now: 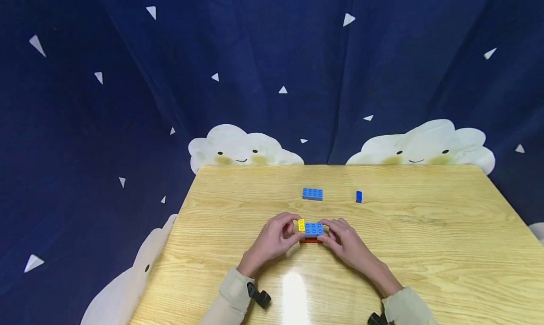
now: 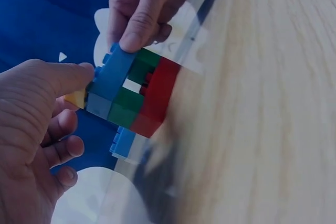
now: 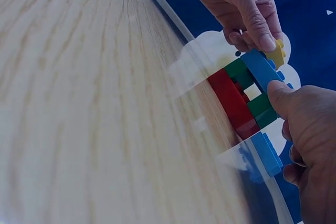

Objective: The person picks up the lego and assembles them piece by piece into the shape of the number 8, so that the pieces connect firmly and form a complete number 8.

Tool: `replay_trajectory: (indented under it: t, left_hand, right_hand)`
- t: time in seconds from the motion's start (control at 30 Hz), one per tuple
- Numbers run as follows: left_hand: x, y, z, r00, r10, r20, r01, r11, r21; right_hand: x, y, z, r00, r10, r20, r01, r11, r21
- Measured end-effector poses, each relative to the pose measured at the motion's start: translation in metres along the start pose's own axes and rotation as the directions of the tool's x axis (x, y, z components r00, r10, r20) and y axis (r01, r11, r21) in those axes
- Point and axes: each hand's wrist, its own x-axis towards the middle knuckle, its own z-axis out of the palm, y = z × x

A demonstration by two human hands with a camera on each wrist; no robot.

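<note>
A small brick stack stands on the table in front of me: a red brick [image 2: 159, 95] at the bottom, two green bricks [image 2: 127, 104] apart from each other on it, and a blue brick [image 1: 314, 229] bridging them. A gap shows between the green bricks. My left hand [image 1: 276, 237] pinches a small yellow brick [image 1: 301, 225] at the left end of the blue brick's studded top. Whether the yellow brick is pressed fully down I cannot tell. With thumb and fingers, my right hand [image 1: 346, 243] grips the right end of the stack at the blue brick.
Behind the stack lies a loose blue brick [image 1: 312, 194] with studs up. A smaller dark blue brick [image 1: 359, 197] lies to its right. The wooden table [image 1: 425, 249] ends at a dark blue curtain [image 1: 255, 55] with white clouds and triangles.
</note>
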Motion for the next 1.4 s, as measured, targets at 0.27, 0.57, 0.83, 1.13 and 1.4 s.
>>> replay_trajectory:
  t: [0.27, 0.57, 0.83, 1.13, 1.4]
  left_hand:
    - [-0.001, -0.007, 0.003, 0.999, 0.029, -0.031, -0.03, 0.999, -0.022]
    - [-0.002, -0.014, 0.008, 0.997, 0.064, -0.052, -0.067, 0.995, -0.071]
    - [-0.004, -0.012, 0.009, 0.999, 0.02, -0.037, -0.023, 0.996, -0.086]
    - [-0.004, -0.007, 0.007, 1.0, -0.005, -0.028, 0.003, 0.999, -0.054]
    - [-0.005, -0.007, 0.007, 1.0, -0.017, -0.02, 0.016, 0.998, -0.066]
  right_hand:
    - [0.001, 0.0, 0.001, 1.0, -0.002, 0.004, 0.002, 1.0, 0.001]
    - [0.002, 0.001, 0.002, 0.999, -0.031, -0.016, 0.031, 1.0, -0.005]
    - [0.003, 0.002, 0.002, 1.0, -0.019, -0.003, 0.019, 1.0, 0.022]
    - [0.003, 0.008, -0.004, 1.0, -0.011, 0.024, 0.009, 0.999, 0.046]
    - [0.006, 0.021, -0.019, 0.999, 0.017, 0.034, -0.017, 1.0, 0.003]
